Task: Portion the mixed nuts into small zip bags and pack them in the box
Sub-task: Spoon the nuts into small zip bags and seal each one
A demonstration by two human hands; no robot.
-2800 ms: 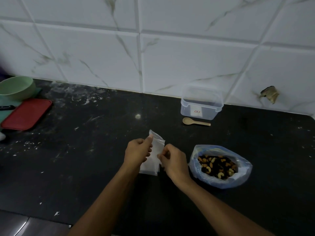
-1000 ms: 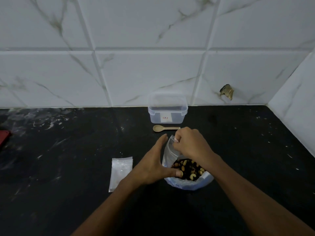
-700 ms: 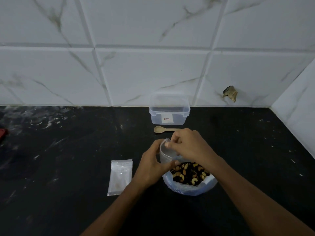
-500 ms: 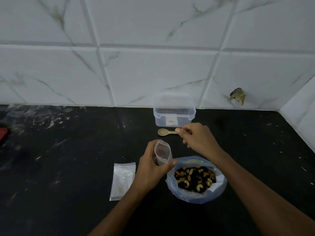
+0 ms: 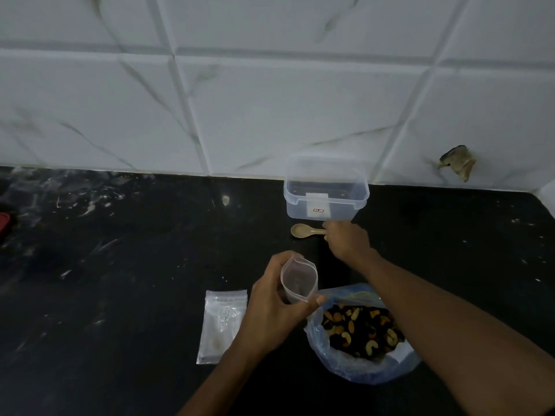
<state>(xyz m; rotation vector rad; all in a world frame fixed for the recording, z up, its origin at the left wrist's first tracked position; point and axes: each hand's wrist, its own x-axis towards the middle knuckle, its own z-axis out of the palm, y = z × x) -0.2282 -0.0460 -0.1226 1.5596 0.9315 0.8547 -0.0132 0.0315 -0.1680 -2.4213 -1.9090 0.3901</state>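
My left hand (image 5: 271, 301) grips a small clear zip bag (image 5: 298, 279), held upright with its mouth spread open, just left of the big blue-tinted bag of mixed nuts (image 5: 360, 331). My right hand (image 5: 348, 240) is over the handle of the beige spoon (image 5: 303, 230) on the black counter, fingers curled at it. The spoon's bowl points left. Behind it stands the clear plastic box (image 5: 326, 187), open, against the tiled wall. A flat stack of spare zip bags (image 5: 222, 324) lies left of my left hand.
The black counter (image 5: 135, 265) is scuffed with white marks. White marble-look tiles (image 5: 270, 100) back it, with a chipped hole (image 5: 458, 163) at right and a corner wall at far right. A red item (image 5: 3, 220) peeks in at the left edge.
My right hand left the small bag's mouth and went back to the spoon's handle. My left hand keeps the small bag open beside the nuts. The view shifted slightly.
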